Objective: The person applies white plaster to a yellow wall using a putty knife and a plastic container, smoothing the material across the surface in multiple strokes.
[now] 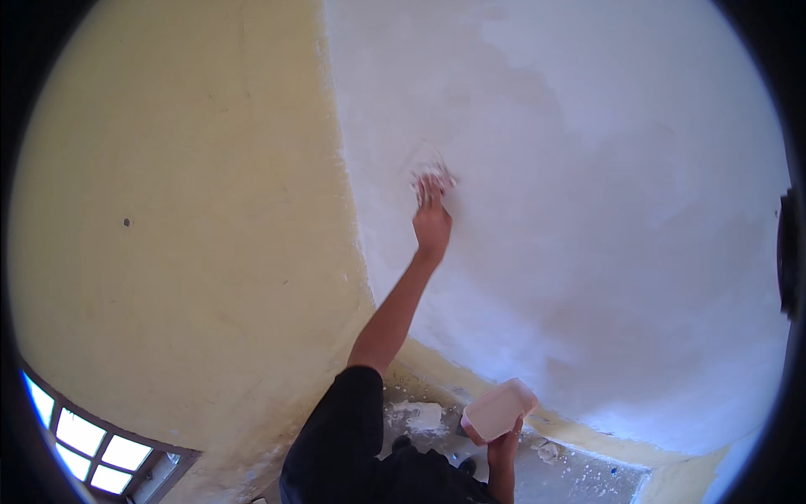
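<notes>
My left hand (432, 223) reaches far up on the outstretched left arm and presses against the white-coated wall (588, 252). Its fingers are bent around or over a small, whitish, smeared thing (433, 172), blurred by motion, whose kind I cannot make out. Faint streaks mark the wall just above it. Low in front of my body, my right hand (504, 449) grips a pale pinkish plastic tub (501, 410) by its side and underside. The tub is tilted, with a pale inside; I cannot tell how much it holds.
A yellow wall (193, 210) meets the white one at a corner left of my arm. A framed window (92, 441) is at the lower left. White splashes mark the grey floor (554, 479), where a whitish slab (417, 416) lies. A dark object (787, 252) edges the far right.
</notes>
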Tool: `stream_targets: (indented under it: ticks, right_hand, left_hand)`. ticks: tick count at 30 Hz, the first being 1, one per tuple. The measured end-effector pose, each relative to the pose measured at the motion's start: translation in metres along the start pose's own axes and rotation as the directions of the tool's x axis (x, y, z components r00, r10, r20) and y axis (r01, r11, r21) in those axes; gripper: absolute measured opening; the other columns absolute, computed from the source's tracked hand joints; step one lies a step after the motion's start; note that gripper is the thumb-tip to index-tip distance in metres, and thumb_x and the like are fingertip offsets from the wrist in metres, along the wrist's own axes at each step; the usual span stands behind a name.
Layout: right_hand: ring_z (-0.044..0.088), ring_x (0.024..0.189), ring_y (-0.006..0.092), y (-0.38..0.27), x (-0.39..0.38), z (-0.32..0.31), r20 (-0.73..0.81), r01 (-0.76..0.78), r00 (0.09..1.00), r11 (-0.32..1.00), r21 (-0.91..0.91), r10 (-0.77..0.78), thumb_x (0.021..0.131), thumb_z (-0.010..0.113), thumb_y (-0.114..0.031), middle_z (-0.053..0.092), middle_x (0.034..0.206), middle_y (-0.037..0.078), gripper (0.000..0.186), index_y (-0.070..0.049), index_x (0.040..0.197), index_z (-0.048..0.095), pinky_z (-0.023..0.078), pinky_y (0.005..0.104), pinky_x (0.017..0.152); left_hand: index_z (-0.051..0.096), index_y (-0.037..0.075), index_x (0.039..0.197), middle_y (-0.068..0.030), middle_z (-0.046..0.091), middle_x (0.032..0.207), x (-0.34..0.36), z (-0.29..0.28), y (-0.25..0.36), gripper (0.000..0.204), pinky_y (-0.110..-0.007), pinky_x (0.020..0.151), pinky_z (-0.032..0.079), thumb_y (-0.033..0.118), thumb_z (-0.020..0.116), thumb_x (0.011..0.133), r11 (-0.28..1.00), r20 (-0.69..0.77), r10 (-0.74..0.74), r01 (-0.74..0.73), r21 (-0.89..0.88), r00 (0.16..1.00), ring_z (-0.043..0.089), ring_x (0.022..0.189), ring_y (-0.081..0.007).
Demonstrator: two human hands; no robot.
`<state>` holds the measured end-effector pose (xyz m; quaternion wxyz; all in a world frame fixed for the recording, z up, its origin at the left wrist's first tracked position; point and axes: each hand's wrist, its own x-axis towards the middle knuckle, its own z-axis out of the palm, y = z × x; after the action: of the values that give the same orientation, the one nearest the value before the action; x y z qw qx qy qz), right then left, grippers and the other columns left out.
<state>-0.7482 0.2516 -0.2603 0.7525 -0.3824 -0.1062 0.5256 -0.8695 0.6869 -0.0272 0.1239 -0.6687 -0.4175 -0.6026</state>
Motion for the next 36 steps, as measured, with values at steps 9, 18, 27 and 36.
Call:
stream_targets:
  ticks: [9, 18, 27, 36]
  right_hand:
    - [0.051, 0.123, 0.0241, 0.046, 0.006, 0.032, 0.019, 0.052, 0.999, 0.979, -0.198, -0.05, 0.101, 0.04, -0.046, 0.051, 0.133, 0.006, 0.054, -0.01, 0.14, 0.038, 0.043, 0.0421, 0.102]
    - [0.053, 0.12, 0.0231, 0.049, -0.003, 0.063, 0.043, -0.034, 0.999, 0.999, -0.011, 0.034, 0.101, 0.042, -0.044, 0.054, 0.128, 0.006, 0.049, -0.01, 0.136, 0.041, 0.044, 0.0404, 0.1]
    - [0.052, 0.121, 0.0242, 0.029, 0.006, 0.04, 0.01, -0.06, 0.998, 0.998, 0.029, 0.059, 0.1, 0.042, -0.049, 0.052, 0.131, 0.007, 0.054, -0.012, 0.14, 0.037, 0.044, 0.0415, 0.1]
    - [0.05, 0.123, 0.0247, 0.004, 0.003, 0.036, 0.058, -0.053, 0.997, 0.999, 0.003, 0.053, 0.099, 0.042, -0.05, 0.05, 0.133, 0.007, 0.057, -0.011, 0.14, 0.036, 0.042, 0.0422, 0.102]
  left_hand:
    - [0.059, -0.007, 0.122, -0.0251, 0.064, 0.113, -0.034, -0.091, -0.056, 0.038, -0.037, 0.081, 0.054, -0.007, 0.049, 0.085, 0.932, -0.081, -0.357, 0.349, -0.1, 0.931, 0.065, 0.101, -0.0367]
    - [0.057, -0.001, 0.126, -0.0282, 0.064, 0.106, 0.093, -0.067, -0.057, 0.047, -0.047, 0.073, 0.052, -0.004, 0.05, 0.08, 0.905, -0.082, -0.425, 0.422, -0.053, 0.902, 0.064, 0.082, -0.0443]
    - [0.049, 0.0, 0.134, -0.0193, 0.054, 0.134, -0.065, -0.06, 0.085, 0.066, -0.038, 0.083, 0.055, -0.012, 0.054, 0.07, 0.969, 0.177, 0.083, -0.038, -0.244, 0.981, 0.056, 0.12, -0.0335]
    - [0.043, -0.006, 0.138, -0.0257, 0.054, 0.132, -0.026, -0.05, 0.006, 0.051, -0.037, 0.095, 0.05, -0.009, 0.048, 0.087, 0.959, -0.178, -0.237, 0.2, -0.199, 0.955, 0.056, 0.119, -0.0366]
